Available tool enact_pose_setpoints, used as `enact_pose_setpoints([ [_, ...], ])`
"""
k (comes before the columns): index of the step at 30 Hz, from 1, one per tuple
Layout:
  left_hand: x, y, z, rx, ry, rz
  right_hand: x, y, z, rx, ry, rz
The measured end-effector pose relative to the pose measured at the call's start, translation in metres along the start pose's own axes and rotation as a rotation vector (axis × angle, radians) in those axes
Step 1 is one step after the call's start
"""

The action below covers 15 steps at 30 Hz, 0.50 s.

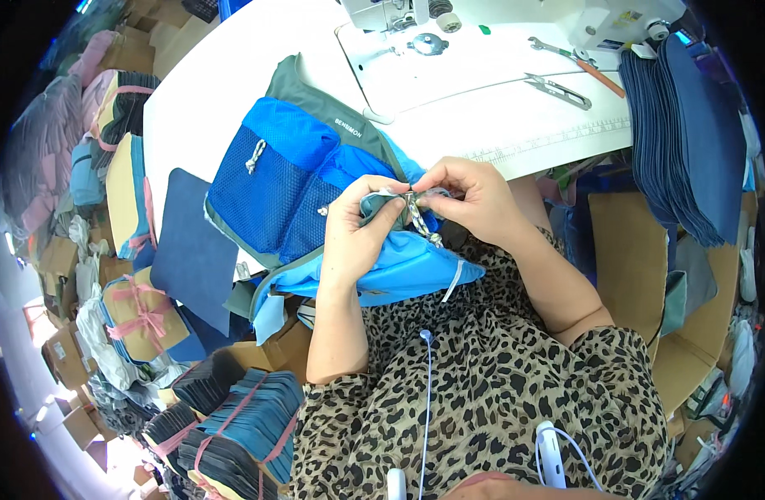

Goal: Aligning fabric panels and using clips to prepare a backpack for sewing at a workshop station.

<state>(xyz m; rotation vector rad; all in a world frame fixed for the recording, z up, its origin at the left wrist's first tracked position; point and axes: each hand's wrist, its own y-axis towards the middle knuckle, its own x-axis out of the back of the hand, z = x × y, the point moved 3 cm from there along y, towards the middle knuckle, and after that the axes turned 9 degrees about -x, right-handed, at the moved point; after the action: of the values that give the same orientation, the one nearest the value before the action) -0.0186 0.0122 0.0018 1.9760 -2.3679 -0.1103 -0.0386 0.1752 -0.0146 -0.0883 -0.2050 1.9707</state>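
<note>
A blue bag [270, 187] with mesh pockets and grey-green trim lies across the table's front edge, its lighter blue part hanging over my lap. My left hand [359, 221] is closed on a grey-green fold of it, thumb and fingers pinching. Right beside it, my right hand [474, 200] pinches the same spot from the other side. Between the fingertips shows a small metal-looking piece, perhaps a zip end. A light patterned cord [421, 221] dangles there. The fingers partly hide what they grip. Another short cord [255, 156] sits on the upper mesh pocket.
A sewing machine [391, 15] stands at the table's far side. Thread snips [557, 90] and an orange-handled tool [599, 77] lie at the right. Dark blue fabric pieces [691, 142] hang off the right edge. An open carton [628, 267] and tied fabric bundles [245, 417] flank me.
</note>
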Motion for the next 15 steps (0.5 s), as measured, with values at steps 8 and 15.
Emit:
enact_pose_setpoints([
  [8, -0.0023, 0.0006, 0.0000, 0.022, -0.062, -0.033, -0.0004, 0.0007, 0.0057, 0.000, 0.142, 0.051],
  [15, -0.0024, -0.0019, 0.0009, -0.012, -0.020, -0.070, -0.0023, 0.0015, 0.0061, 0.024, 0.126, 0.057],
])
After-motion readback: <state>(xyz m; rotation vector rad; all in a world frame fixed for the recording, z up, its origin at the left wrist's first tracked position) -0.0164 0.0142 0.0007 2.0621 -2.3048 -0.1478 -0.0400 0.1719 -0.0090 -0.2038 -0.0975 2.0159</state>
